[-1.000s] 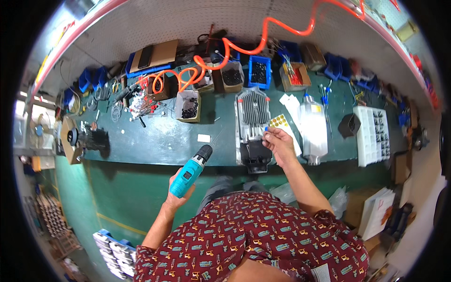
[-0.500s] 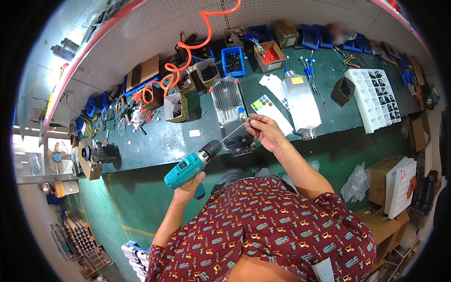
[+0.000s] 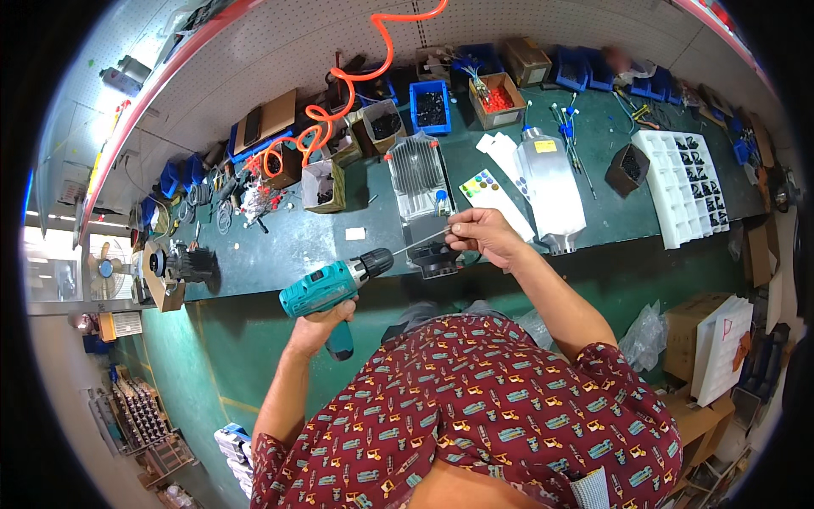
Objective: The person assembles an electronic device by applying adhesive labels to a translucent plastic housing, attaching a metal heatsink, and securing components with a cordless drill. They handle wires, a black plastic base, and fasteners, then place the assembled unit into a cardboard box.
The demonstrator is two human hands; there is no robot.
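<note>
My left hand [image 3: 315, 326] is wrapped round the grip of a teal cordless drill [image 3: 318, 290], whose black chuck points right. From the chuck a long thin bit [image 3: 417, 245] reaches to my right hand [image 3: 485, 235]. There the thumb and fingers pinch at the bit's tip; whether a small screw sits between them is too small to tell. Under and behind the bit lies a finned metal housing [image 3: 417, 174] with a black fitting [image 3: 438, 261] at its near end, by the bench edge. My right hand is just right of that fitting.
A silver metal housing [image 3: 551, 195] and a white sheet with coloured stickers [image 3: 500, 204] lie on the right. Farther right are a black-filled box [image 3: 627, 168] and a white compartment tray [image 3: 666, 195]. Several parts bins, such as a blue bin [image 3: 430, 108], line the back. An orange coiled hose [image 3: 339, 75] hangs above.
The drill has shifted left and a little up, turning more level. My right hand stays pinched at the bit's tip. The whole view has shifted slightly.
</note>
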